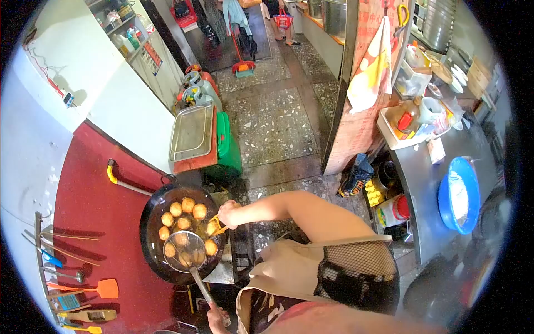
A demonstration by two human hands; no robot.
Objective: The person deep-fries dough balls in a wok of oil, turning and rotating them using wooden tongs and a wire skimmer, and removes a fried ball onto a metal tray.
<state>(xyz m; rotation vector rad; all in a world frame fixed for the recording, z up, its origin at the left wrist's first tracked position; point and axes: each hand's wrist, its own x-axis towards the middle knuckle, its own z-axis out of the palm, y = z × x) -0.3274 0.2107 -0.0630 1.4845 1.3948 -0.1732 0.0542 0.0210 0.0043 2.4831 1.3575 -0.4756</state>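
Observation:
A black wok (152,242) holds several golden-brown fried balls (199,211) in dark oil. My left hand (218,318) is closed round the metal handle of a round wire strainer (186,245), whose mesh rests over the wok's lower part with balls showing under it. At the wok's right rim, my right hand (228,214) grips a small yellow tool (221,226), partly covered by my fingers. The tool's tip touches or lies beside a fried ball (211,227). Its exact shape cannot be made out.
Orange spatula (107,289) and other utensils hang at the left. Beyond the wok are a green bin (228,146) with a metal tray (192,133) beside it, and gas cylinders (194,96). A blue basin of white powder (459,195) stands on the right counter. A person's legs show far back.

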